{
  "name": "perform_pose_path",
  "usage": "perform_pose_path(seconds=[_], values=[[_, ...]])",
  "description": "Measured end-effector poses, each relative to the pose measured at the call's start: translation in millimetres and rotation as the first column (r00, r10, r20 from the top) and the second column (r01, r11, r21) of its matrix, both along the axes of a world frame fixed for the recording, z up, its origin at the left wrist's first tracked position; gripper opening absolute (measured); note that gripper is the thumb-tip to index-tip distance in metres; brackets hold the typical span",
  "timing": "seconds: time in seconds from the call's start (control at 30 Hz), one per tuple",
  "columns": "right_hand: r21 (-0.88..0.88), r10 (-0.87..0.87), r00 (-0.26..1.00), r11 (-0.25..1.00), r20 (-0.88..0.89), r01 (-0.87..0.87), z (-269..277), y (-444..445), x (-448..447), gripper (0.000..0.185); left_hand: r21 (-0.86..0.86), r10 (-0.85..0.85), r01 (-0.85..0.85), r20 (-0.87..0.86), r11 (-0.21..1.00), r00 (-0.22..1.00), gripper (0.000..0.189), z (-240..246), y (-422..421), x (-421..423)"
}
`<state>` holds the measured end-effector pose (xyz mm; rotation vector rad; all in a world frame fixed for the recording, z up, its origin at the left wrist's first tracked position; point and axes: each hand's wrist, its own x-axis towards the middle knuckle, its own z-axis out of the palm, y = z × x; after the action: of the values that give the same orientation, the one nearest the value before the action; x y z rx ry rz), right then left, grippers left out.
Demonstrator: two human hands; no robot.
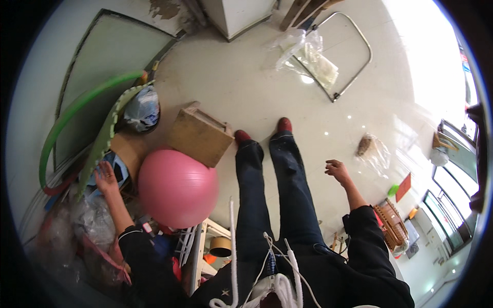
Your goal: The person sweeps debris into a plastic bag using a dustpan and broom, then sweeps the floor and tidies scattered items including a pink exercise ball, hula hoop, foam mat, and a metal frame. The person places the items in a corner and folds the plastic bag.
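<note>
My left hand (106, 178) is held palm up, fingers spread, at the left, over a green foam mat (111, 127) and a pale blue item; it holds nothing, though whether it touches them I cannot tell. Right of it rests a large pink exercise ball (178, 188). A wooden stool or box (201, 135) lies on its side against the ball. Out to the right, my right hand (336, 170) hangs above the tiled floor with loosely bent fingers and nothing in it. A clear plastic bag (375, 154) with something brown lies beyond it.
A green hoop (73, 111) leans at the left wall near a bagged bin (142, 108). Plastic bags (92, 221) pile at lower left, beside a shelf (198, 254). A metal tube frame (369, 57) and plastic wrapping (314, 57) lie ahead. A wicker basket (391, 225) stands at right.
</note>
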<state>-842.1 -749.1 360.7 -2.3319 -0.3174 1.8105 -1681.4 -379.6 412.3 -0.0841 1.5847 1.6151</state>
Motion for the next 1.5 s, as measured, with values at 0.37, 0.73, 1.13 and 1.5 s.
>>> perform_pose_path(seconds=[0.37, 0.73, 1.13, 1.5], values=[[-0.043, -0.077, 0.997, 0.996, -0.032, 0.075, -5.6, -20.3, -0.3, 0.037, -0.095, -0.111, 0.104, -0.070, 0.990, 0.991, 0.064, 21.8, -35.4, 51.4], [-0.060, 0.004, 0.997, 0.998, -0.073, -0.008, -15.5, -27.2, 11.2, 0.035, -0.173, -0.189, 0.167, -0.124, 0.971, 0.974, 0.045, 19.8, -19.7, 74.1], [-0.083, 0.054, 0.996, 0.995, -0.068, -0.060, -4.2, -0.3, 1.4, 0.033, -0.263, -0.017, -0.225, -0.684, 0.938, 0.729, 0.024, 57.9, 70.2, 46.8], [-0.086, 0.153, 0.987, 0.984, -0.045, -0.156, -7.0, 24.6, -24.2, 0.033, -0.252, -0.035, -0.315, -0.828, 0.915, 0.560, 0.022, 80.9, 146.8, 3.0]])
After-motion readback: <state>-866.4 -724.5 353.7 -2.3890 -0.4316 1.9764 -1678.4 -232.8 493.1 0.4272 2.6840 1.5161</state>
